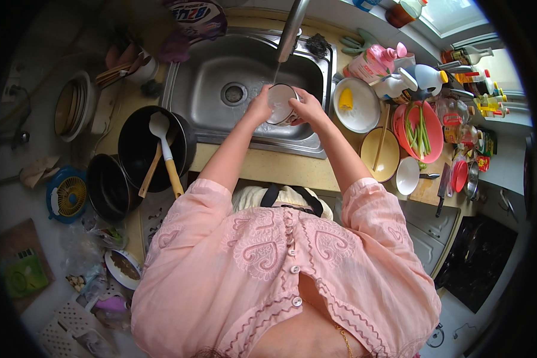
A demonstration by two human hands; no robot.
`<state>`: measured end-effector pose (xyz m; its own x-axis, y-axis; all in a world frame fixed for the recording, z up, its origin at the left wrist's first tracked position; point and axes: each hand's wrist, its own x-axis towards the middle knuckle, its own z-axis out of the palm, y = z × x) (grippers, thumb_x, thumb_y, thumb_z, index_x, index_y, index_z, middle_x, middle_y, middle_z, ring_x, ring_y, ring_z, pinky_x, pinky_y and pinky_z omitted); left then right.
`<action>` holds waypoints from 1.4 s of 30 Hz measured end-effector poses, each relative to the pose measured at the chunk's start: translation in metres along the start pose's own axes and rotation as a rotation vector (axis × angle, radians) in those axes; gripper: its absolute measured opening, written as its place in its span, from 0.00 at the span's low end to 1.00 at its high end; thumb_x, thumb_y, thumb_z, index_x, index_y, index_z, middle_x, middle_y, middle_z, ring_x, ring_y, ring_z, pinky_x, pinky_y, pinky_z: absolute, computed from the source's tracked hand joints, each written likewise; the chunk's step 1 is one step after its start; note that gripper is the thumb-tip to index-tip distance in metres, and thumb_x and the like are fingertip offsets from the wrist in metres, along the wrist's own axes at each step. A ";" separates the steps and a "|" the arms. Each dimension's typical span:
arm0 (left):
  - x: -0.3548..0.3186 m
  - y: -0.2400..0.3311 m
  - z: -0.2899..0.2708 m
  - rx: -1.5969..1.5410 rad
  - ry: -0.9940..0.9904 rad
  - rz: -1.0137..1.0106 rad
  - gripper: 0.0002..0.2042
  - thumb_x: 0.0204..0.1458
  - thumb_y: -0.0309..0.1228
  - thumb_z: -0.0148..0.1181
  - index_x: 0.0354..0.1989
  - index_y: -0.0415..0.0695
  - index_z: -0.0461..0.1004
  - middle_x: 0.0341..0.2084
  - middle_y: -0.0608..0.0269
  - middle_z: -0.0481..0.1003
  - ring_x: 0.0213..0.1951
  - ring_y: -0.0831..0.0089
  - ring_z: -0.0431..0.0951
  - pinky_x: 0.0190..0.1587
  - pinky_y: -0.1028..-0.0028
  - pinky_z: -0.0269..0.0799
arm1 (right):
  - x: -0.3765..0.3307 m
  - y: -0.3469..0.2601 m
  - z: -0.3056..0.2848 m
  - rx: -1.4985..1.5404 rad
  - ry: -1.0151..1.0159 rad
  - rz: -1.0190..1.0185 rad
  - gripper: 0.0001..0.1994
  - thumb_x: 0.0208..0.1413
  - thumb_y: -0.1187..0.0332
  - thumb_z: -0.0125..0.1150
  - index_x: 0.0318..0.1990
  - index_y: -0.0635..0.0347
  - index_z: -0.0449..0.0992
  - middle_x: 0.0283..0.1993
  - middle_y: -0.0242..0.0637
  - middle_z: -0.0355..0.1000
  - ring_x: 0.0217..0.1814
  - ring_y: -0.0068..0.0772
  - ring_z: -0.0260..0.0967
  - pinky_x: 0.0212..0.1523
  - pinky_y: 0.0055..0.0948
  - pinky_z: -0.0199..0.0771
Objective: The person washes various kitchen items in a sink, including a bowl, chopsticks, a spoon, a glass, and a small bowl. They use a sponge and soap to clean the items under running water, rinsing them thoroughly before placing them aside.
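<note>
Over the near part of the steel sink (191, 77), a small white bowl (279, 101) with a dark rim is held between both my hands. My left hand (260, 106) grips its left side, and my right hand (307, 108) closes on its right side with the thumb at the rim. A thin stream of water falls from the metal faucet (289, 42) toward the bowl, whose opening faces up at me. Left of the bowl, the round drain (234, 93) shows in the sink floor. The fingers under the bowl are hidden.
A black pot (134, 143) with a white spoon (159, 125) across it stands left. At right are a white bowl (367, 116) with a yellow piece, a yellow bowl (388, 152), green onions in a red basket (432, 119), bottles and a knife (443, 185).
</note>
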<state>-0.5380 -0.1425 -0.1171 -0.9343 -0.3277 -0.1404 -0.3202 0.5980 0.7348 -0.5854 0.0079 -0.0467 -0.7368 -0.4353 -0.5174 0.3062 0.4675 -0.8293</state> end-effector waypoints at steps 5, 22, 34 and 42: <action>-0.006 0.011 -0.011 -0.002 -0.026 0.043 0.14 0.45 0.32 0.55 0.41 0.47 0.68 0.29 0.46 0.73 0.38 0.49 0.72 0.39 0.58 0.67 | 0.003 -0.001 -0.003 -0.058 -0.035 0.030 0.26 0.45 0.63 0.50 0.55 0.57 0.61 0.37 0.40 0.69 0.32 0.30 0.71 0.22 0.26 0.75; 0.000 0.017 -0.007 0.119 -0.044 0.029 0.13 0.51 0.38 0.46 0.44 0.49 0.68 0.31 0.45 0.73 0.36 0.50 0.74 0.33 0.58 0.71 | 0.003 0.014 -0.011 -0.030 0.042 0.088 0.24 0.43 0.58 0.51 0.49 0.58 0.69 0.34 0.37 0.70 0.33 0.31 0.70 0.24 0.30 0.74; -0.014 0.016 -0.004 -0.977 -0.259 -0.501 0.25 0.42 0.13 0.45 0.50 0.43 0.49 0.31 0.48 0.69 0.19 0.67 0.75 0.09 0.79 0.61 | 0.004 0.022 0.015 -0.045 0.261 -0.252 0.38 0.39 0.64 0.60 0.58 0.69 0.51 0.43 0.52 0.68 0.34 0.31 0.72 0.28 0.28 0.75; 0.035 -0.010 -0.007 0.045 0.077 -0.024 0.18 0.43 0.35 0.59 0.42 0.42 0.65 0.35 0.49 0.73 0.33 0.52 0.75 0.31 0.64 0.69 | 0.006 -0.013 0.011 0.010 0.175 -0.178 0.32 0.39 0.67 0.57 0.55 0.70 0.58 0.43 0.48 0.68 0.32 0.31 0.72 0.26 0.25 0.77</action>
<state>-0.5668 -0.1648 -0.1249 -0.9121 -0.3965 -0.1045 -0.3503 0.6211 0.7011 -0.5871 -0.0095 -0.0413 -0.8724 -0.3699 -0.3196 0.1680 0.3872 -0.9066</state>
